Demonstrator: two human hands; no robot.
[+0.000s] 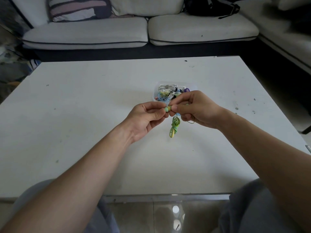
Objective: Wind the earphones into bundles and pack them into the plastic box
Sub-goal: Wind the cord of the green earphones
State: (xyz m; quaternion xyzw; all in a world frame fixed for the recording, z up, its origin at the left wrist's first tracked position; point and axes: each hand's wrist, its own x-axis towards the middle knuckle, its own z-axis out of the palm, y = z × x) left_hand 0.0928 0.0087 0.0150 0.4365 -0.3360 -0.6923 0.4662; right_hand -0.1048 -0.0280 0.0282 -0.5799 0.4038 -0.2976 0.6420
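Head view centres on the green earphones (175, 124), which you hold in the air above the table, just in front of the plastic box (153, 95). Most of their cord is already gathered into a small coil that hangs below your fingers, with a yellow-green end piece (171, 134) dangling at the bottom, probably the plug. Your left hand (148, 117) pinches the two earbuds (167, 109) between thumb and fingertips. Your right hand (196, 110) meets it, thumb and forefinger pinched on the cord right beside the buds, and a thin loose strand trails under that palm. So both hands are closed on this one set, and the bundle looks nearly wound; I judge that only the last bit of cord near the buds needs tucking or wrapping before it can go in. Behind your hands, the clear box already holds several bundles (165, 94) in white, pale yellow, blue and darker colours, packed close together, so a good share of the job appears done. No other loose earphones show on the white table (84, 106), which suggests this set may be the last, though your hands hide part of the box and the surface near it. Beyond the table stands a pale sofa (117, 31) with a striped cushion (79, 7) and a black bag (210, 5).
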